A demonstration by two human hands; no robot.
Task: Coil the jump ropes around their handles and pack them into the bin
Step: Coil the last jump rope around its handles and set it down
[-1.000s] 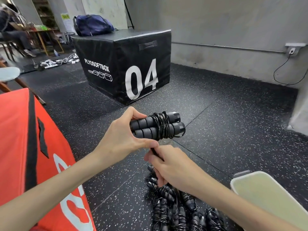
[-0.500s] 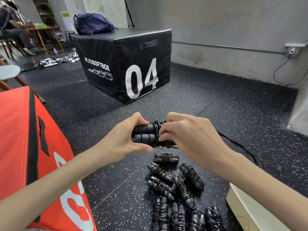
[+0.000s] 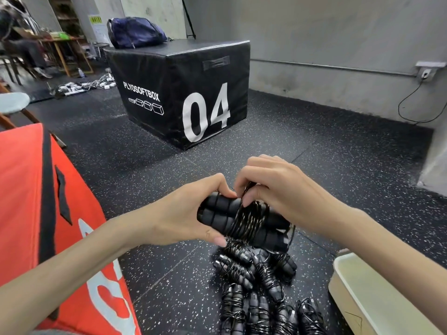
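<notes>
Ahead, black box (image 3: 179, 93) – "PLYOSOFTBOX", "04".

The floor (image 3: 326, 180) is dark rubber matting flecked with white, with seams between its tiles. Directly on it, near the bottom of the view, lies a heap of coiled jump ropes (image 3: 256, 293), black handles wrapped in cord, touching one another. Just beside the heap on the right stands a pale bin (image 3: 358, 308). A red foam box (image 3: 29, 226) sits on the left, and a black foam box (image 3: 183, 93) marked 04 stands farther back, well apart from the heap. Power strips and white cables (image 3: 82, 87) lie far left
</notes>
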